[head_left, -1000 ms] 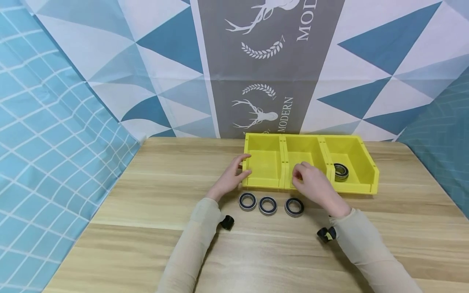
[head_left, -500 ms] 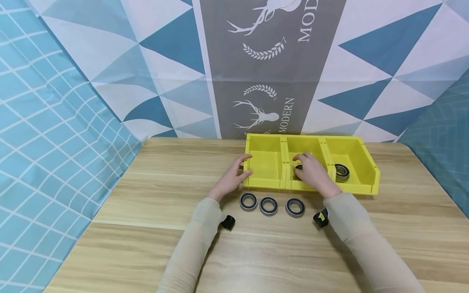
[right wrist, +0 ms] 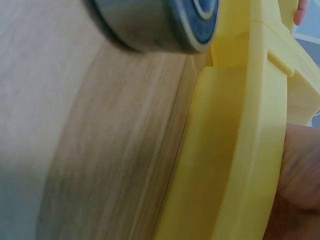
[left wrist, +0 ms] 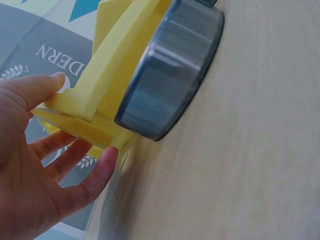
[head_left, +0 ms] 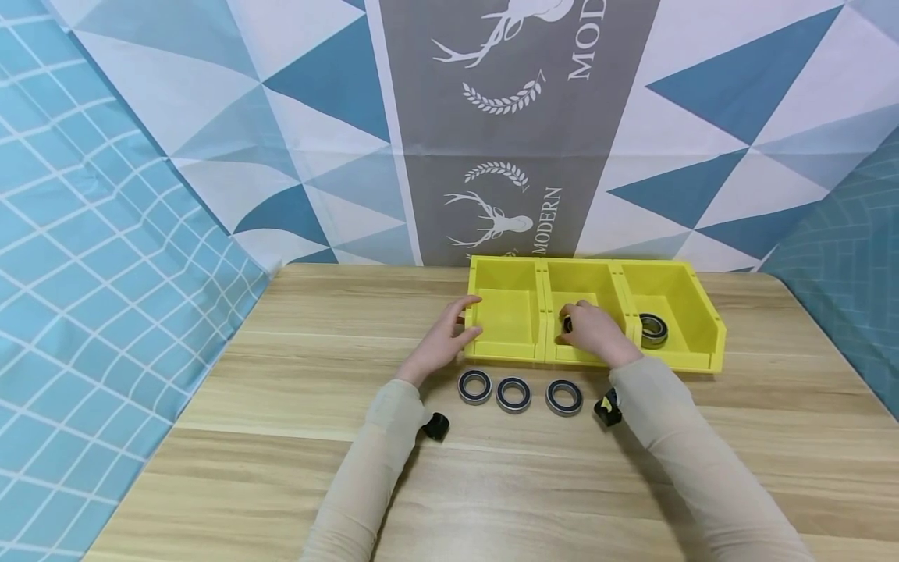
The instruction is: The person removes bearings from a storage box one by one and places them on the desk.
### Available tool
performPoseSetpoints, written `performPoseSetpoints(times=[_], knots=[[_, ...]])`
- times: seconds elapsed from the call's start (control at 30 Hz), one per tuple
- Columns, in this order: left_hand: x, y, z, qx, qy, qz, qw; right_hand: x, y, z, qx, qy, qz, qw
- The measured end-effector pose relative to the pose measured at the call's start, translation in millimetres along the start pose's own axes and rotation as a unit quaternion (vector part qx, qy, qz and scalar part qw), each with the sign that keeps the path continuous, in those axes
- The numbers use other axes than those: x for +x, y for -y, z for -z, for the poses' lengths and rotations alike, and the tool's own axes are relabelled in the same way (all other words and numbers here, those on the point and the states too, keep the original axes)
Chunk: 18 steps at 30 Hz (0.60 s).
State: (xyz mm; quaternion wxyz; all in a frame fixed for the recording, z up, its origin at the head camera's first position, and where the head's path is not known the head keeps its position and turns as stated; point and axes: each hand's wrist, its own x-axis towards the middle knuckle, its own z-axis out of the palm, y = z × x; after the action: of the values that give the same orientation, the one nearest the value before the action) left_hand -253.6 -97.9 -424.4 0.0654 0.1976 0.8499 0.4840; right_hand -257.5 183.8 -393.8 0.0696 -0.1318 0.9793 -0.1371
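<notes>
My left hand (head_left: 441,336) grips the left wall of the left yellow bin (head_left: 503,353), thumb and index finger over its edge. In the left wrist view, the fingers (left wrist: 65,155) lie on both sides of the yellow wall. My right hand (head_left: 595,332) reaches into the middle yellow bin (head_left: 572,355), its thumb and fingers round a dark ball bearing (head_left: 567,323), which the hand partly covers. The right wrist view shows part of this hand (right wrist: 299,175) behind the bin's front wall; the fingertips are hidden there.
Three bearings lie in front of the bins: a left one (head_left: 474,387), a middle one (head_left: 513,395) and a right one (head_left: 564,397). Another bearing (head_left: 653,330) sits in the right yellow bin (head_left: 681,361). A patterned cloth (head_left: 485,140) hangs behind the wooden table (head_left: 492,484).
My right hand was curled over the middle bin's front, then opened above a bearing inside the bin; now its fingers have closed round that bearing. The left hand has stayed at the bin wall.
</notes>
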Motion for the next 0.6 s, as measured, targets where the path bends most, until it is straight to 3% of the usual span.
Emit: performPoseSetpoints(times=[0.33,0.6], knots=[[-0.4,0.3,0.5,-0.001,-0.001,-0.001,1.0000,1.8,-6.2,2.7,-0.021,0.025,0.048,0.9983],[0.5,0.7,0.5,0.000,-0.001,0.000,1.0000,2.5,-4.4,3.9,-0.034,0.031,0.047,0.9978]])
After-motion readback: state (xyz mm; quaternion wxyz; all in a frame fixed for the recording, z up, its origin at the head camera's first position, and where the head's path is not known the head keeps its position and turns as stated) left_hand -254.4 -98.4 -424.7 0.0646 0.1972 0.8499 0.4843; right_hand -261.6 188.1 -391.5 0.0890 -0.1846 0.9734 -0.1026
